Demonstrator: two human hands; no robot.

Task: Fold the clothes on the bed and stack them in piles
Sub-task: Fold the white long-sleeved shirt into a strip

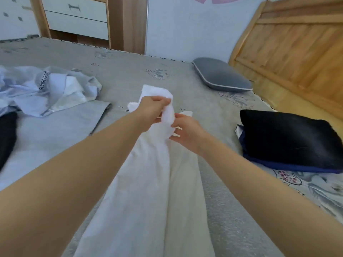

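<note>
A long white garment [148,191] stretches from the bottom of the view up the middle of the grey bed [219,210]. Its far end is bunched and lifted. My left hand [150,110] grips that bunched end from the left, fingers curled over the cloth. Just below and to the right, my right hand [187,132] pinches the same bunch. A crumpled pale blue jacket [46,89] lies at the left on a flat grey garment [63,125]. A folded black and navy pile [289,140] sits at the right.
A grey pillow [220,75] lies at the far right by the wooden headboard [297,52]. A dark garment [7,134] shows at the left edge. Behind the bed stand a white drawer unit [78,17] and a pale wall.
</note>
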